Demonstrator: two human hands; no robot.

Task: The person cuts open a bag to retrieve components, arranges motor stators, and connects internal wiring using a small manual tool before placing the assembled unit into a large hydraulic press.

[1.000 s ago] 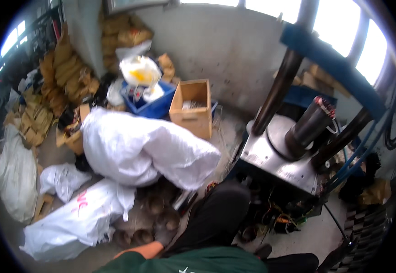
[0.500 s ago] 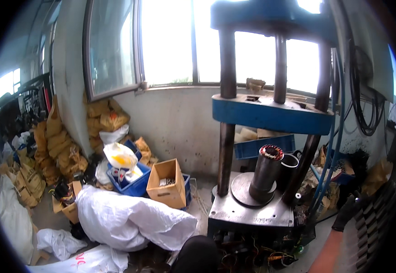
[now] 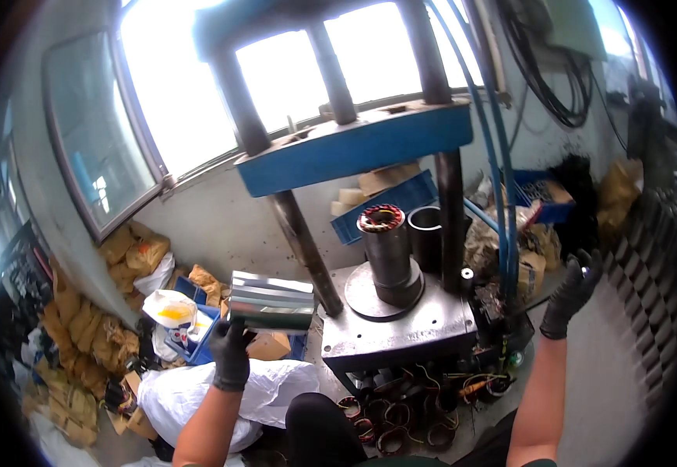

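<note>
A blue hydraulic press (image 3: pixel 354 148) fills the middle below bright windows; its steel bed (image 3: pixel 400 323) carries a stator on a mandrel (image 3: pixel 386 249), with bare plate around. The gloved left hand (image 3: pixel 232 352) grips a shiny metal cylinder (image 3: pixel 270 301) left of the bed. The gloved right hand (image 3: pixel 574 292) is raised beside the press; its finger spread is unclear

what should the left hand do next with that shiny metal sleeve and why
Probably carry it right and up toward the stator standing on the press column. The left hand grips the shiny metal sleeve by its lower edge, out left of the press table and lower than the stator's top. The right hand is raised far right, its palm hidden.
</note>
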